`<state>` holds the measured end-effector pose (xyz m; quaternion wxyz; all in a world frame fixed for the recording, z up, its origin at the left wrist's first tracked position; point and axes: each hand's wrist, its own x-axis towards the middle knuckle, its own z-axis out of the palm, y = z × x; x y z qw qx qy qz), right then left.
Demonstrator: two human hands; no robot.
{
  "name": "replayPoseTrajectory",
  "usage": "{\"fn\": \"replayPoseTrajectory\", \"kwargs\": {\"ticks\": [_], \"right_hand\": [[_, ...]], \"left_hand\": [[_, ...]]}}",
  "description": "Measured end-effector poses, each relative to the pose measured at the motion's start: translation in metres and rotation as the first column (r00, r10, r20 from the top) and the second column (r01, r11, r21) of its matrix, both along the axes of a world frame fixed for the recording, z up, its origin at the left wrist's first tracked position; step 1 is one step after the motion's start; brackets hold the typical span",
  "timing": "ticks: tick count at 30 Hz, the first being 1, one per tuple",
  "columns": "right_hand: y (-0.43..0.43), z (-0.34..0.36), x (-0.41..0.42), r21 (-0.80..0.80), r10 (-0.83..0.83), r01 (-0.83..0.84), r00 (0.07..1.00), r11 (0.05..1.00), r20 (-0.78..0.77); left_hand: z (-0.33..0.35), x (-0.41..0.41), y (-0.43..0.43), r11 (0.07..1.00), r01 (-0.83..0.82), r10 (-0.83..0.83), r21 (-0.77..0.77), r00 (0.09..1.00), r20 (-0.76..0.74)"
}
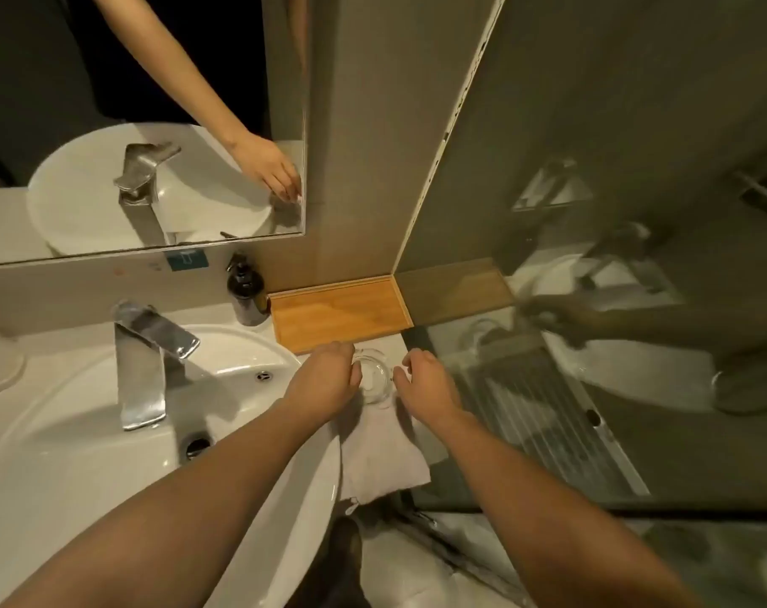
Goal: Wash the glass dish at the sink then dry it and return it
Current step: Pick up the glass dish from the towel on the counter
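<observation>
**Op:** Forearms first — both are filling the bottom of my view and converging forward over the sink (pixel 66 498) rim. I'm watching the left hand (pixel 324 379) and the right hand (pixel 425 383) closing in from either side on the glass dish (pixel 375 375).

**Spotter:** Where's the dish sitting?

**Op:** It's resting on the counter between the two hands, straight ahead of them, at the far end of the grey cloth (pixel 381 458) and just short of the wooden tray (pixel 338 315). I can't tell whether its base is touching the cloth or the counter.

**Spotter:** Any long axis to worry about?

**Op:** None I'm seeing; it's looking round, mouth up, so either side is offering the same grip.

**Spotter:** Hands?

**Op:** Left is curling its fingers right at the dish's left rim, looking like contact, though I'm not calling it a firm hold. Right is half-curled, thumb and fingers apart, just beside the right rim, gripping nothing.

**Spotter:** Nearer hand?

**Op:** Left, I'm judging, and it's also the one on the basin side. The tap (pixel 145 357) is standing well off to the left, so carrying the dish there means going leftward across the rim. Clear glass on a pale counter is making the edges hard to read.
</observation>
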<state>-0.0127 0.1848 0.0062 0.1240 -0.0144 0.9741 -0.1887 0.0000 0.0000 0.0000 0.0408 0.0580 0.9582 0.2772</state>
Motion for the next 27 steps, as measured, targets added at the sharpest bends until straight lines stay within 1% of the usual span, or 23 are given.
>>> {"fn": "replayPoseTrajectory", "kwargs": {"ticks": [3,8,11,14,19,23,27], "right_hand": [[0.000,-0.007,-0.015,-0.037,-0.034,0.036,0.998,0.999,0.056],[0.001,-0.026,-0.033,-0.091,-0.044,0.055,0.992,0.994,0.119],[0.000,-0.042,-0.038,-0.157,-0.102,0.133,0.976,0.979,0.194],[-0.001,-0.054,-0.041,-0.216,-0.149,0.211,0.951,0.953,0.270],[-0.004,-0.064,-0.042,-0.244,-0.160,0.234,0.944,0.941,0.289],[-0.002,-0.073,-0.040,-0.270,-0.181,0.267,0.934,0.925,0.307],[-0.004,-0.075,-0.039,-0.286,-0.199,0.279,0.940,0.917,0.278]], "left_hand": [[-0.005,-0.020,0.003,0.999,-0.034,0.033,0.014,0.998,0.050],[-0.014,-0.039,0.006,0.996,-0.010,0.025,-0.087,0.984,0.176],[-0.019,-0.045,0.008,0.993,0.005,0.031,-0.121,0.953,0.301],[-0.025,-0.049,0.009,0.990,0.026,0.028,-0.140,0.928,0.371],[-0.031,-0.053,0.009,0.990,0.008,0.050,-0.138,0.908,0.415],[-0.030,-0.056,0.011,0.990,-0.067,0.114,-0.126,0.900,0.421],[-0.032,-0.058,0.012,0.987,-0.135,0.160,-0.087,0.890,0.427]]}}
